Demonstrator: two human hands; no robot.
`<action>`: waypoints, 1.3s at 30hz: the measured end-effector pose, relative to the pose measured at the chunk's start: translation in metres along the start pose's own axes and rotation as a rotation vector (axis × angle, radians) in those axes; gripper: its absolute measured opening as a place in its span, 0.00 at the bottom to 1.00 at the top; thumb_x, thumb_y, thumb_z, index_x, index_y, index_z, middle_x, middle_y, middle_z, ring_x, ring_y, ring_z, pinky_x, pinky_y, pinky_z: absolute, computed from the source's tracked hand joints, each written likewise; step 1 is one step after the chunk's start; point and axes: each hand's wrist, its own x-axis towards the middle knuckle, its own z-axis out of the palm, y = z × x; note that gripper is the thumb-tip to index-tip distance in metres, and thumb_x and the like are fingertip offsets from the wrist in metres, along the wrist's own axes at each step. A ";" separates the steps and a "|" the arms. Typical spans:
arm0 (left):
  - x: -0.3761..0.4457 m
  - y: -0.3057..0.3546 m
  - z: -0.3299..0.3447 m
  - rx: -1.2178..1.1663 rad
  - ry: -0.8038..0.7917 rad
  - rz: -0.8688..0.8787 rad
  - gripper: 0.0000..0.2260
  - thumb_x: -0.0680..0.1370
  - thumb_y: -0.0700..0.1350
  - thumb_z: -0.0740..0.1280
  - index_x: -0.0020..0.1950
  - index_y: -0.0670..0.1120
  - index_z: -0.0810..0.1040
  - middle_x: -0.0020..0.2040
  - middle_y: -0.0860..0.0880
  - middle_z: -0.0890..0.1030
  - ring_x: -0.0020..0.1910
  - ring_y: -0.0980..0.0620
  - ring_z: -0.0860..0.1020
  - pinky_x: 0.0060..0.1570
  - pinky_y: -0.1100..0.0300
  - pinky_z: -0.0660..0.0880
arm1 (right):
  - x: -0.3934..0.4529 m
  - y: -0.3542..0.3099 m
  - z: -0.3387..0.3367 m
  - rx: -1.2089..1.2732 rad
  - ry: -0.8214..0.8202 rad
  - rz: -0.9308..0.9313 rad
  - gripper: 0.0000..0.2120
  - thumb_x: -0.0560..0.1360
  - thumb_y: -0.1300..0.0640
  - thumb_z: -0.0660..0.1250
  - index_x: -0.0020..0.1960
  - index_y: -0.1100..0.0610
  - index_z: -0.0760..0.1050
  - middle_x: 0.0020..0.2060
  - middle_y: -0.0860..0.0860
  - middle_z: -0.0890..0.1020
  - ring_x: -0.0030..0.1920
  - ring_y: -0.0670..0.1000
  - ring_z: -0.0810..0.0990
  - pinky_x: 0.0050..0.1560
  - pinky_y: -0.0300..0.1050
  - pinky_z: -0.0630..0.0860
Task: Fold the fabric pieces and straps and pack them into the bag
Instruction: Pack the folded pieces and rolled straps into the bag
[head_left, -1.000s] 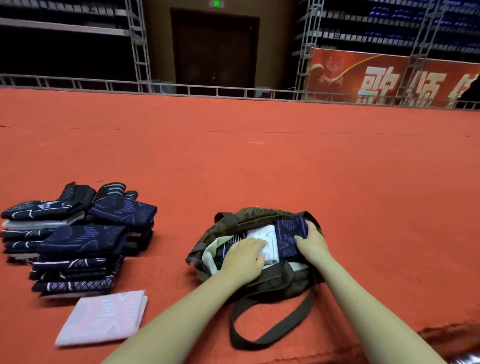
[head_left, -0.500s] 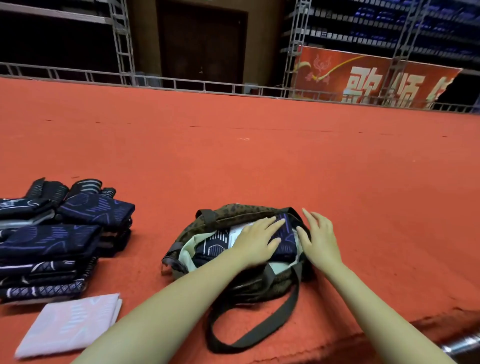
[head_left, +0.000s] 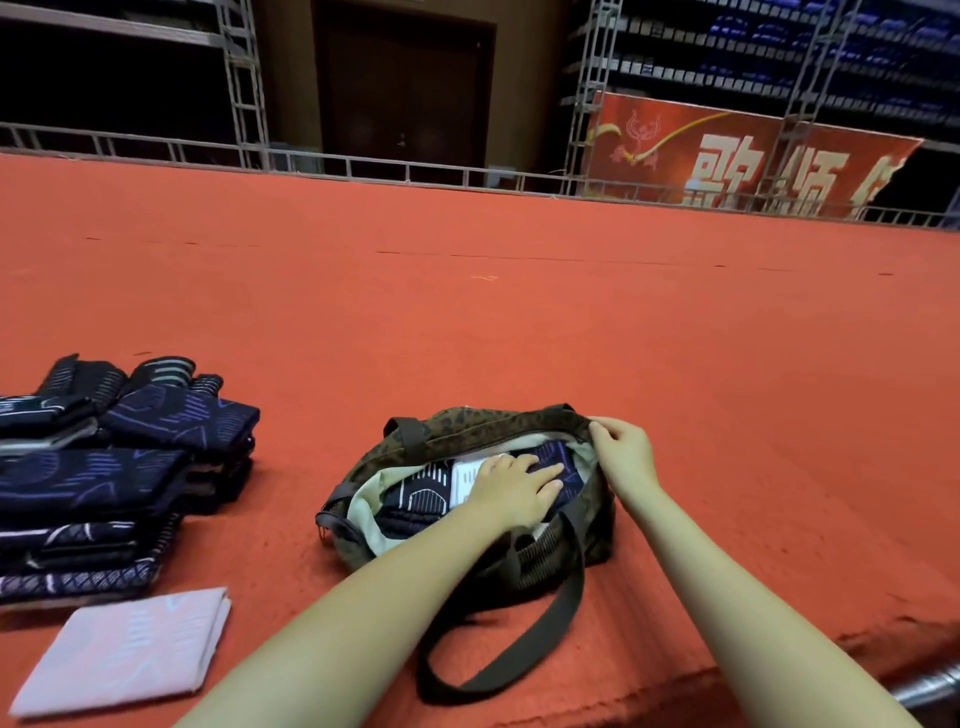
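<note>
**Hands at the open bag on the red carpet**

Head view. The stack of folded dark cloths (head_left: 98, 483) at the left runs off the frame edge, so its full extent cannot be seen; the patterns on the lower layers are too blurred to tell apart. A folded pink cloth (head_left: 124, 649) lies near of the stack, flat on the carpet, its near left corner close to the frame edge. The bag (head_left: 467, 431), brown with a dark speckled pattern, sits near the middle with its mouth open and a pale lining showing. Inside lie folded dark cloths and a white piece (head_left: 465, 480), partly covered by the left hand (head_left: 514, 488), whose fingers are straight, slightly spread and pressed flat on the cloth. How deep the bag is filled cannot be told. The right hand (head_left: 621, 452) pinches the far right rim of the bag between thumb and fingers. The bag's dark strap (head_left: 519, 660) loops out on the near side.

All of this rests on a wide red carpet (head_left: 571, 322). A metal pipe (head_left: 930, 686) shows at the near right corner, cut off. Far away stand a low metal railing (head_left: 363, 169), truss towers, a dark door and a red banner (head_left: 737, 156) with white characters, its right end cut by shadow.
</note>
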 end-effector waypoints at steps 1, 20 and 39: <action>0.002 -0.001 -0.004 -0.056 -0.028 0.007 0.20 0.82 0.57 0.49 0.74 0.59 0.62 0.75 0.49 0.62 0.72 0.45 0.60 0.72 0.50 0.54 | -0.002 -0.002 -0.001 -0.082 -0.068 0.006 0.13 0.77 0.62 0.60 0.52 0.58 0.83 0.50 0.53 0.84 0.51 0.49 0.80 0.49 0.41 0.72; -0.100 -0.107 -0.100 -0.322 0.316 0.042 0.18 0.79 0.46 0.57 0.69 0.48 0.71 0.64 0.47 0.76 0.65 0.47 0.72 0.63 0.56 0.67 | -0.110 -0.090 0.062 -0.120 -0.164 -0.347 0.16 0.78 0.59 0.61 0.65 0.54 0.74 0.54 0.49 0.77 0.55 0.48 0.75 0.58 0.46 0.71; -0.351 -0.257 -0.085 -0.224 0.452 -0.260 0.14 0.71 0.47 0.59 0.51 0.51 0.81 0.46 0.57 0.78 0.44 0.57 0.76 0.49 0.55 0.74 | -0.235 -0.150 0.243 -0.400 -0.894 -0.543 0.13 0.74 0.55 0.63 0.54 0.61 0.78 0.52 0.58 0.81 0.53 0.58 0.76 0.54 0.50 0.71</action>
